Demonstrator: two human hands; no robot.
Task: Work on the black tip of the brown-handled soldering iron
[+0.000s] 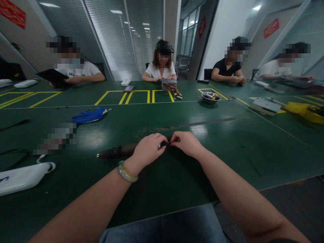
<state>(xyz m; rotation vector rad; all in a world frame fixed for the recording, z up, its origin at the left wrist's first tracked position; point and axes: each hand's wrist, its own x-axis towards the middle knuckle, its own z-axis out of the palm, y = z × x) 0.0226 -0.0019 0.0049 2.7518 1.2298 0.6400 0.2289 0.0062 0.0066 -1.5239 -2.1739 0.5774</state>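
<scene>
The light is dim and cool; small white lights (115,11) shine high on the glass wall (145,37); whitish glare lies in patches on the green desk (253,145); deep shadow sits between the forearms (93,202); the small dark thing (162,144) in the fingers (176,135) looks blurred; outer edges bend and smear; pixelation hides several spots.

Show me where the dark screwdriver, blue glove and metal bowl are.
Dark screwdriver (118,151): head view, on its barrel.
Blue glove (89,116): head view, on its middle.
Metal bowl (210,101): head view, outer wall.

Screwdriver (115,152) on table (227,136), glove (88,115) behind.
</scene>
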